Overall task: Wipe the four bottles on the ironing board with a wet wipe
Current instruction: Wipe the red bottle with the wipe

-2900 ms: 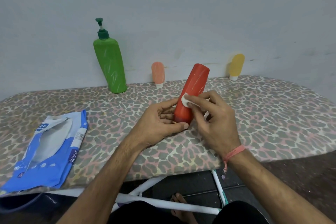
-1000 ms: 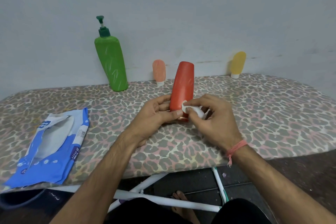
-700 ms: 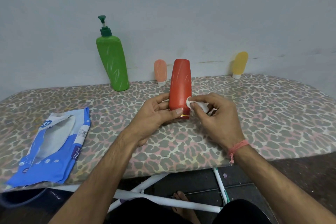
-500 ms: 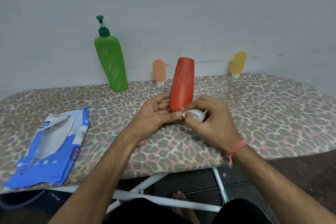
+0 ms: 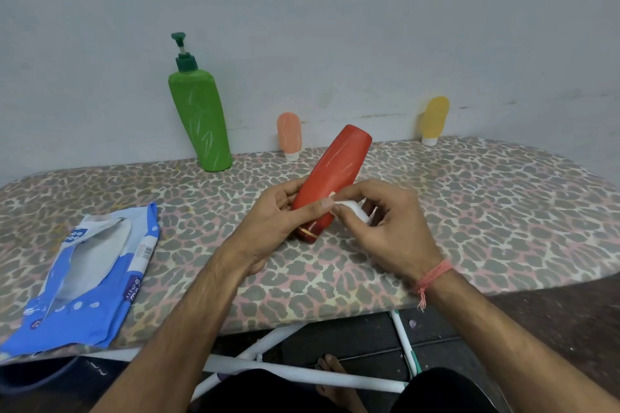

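Left hand: the left hand (image 5: 278, 214) grips the lower part of the red bottle (image 5: 332, 178), thumb across its near face, fingers curled behind it.
Red bottle: tilted, its top leaning away and to the right, its capped end resting on the ironing board (image 5: 469, 211) just below the left thumb.
Right hand: the right hand (image 5: 389, 228) pinches a bunched wet wipe (image 5: 352, 209) between thumb and fingers and holds it against the bottle's right side, touching the tip of the left thumb.
Beyond the hands: a green pump bottle (image 5: 201, 117) stands far-left of the left hand by the wall (image 5: 335, 27); a small peach bottle (image 5: 289, 136) stands straight beyond the left hand, just left of the red bottle's top; a small yellow bottle (image 5: 435, 119) stands well beyond the right hand.
Left of the left hand: a torn blue wipes packet (image 5: 87, 278) lies flat near the board's near edge, well apart.
In the way: the left thumb and the wipe cover part of the red bottle's lower half.
Under the board: white frame legs (image 5: 302, 372) and a bare foot (image 5: 332, 365).
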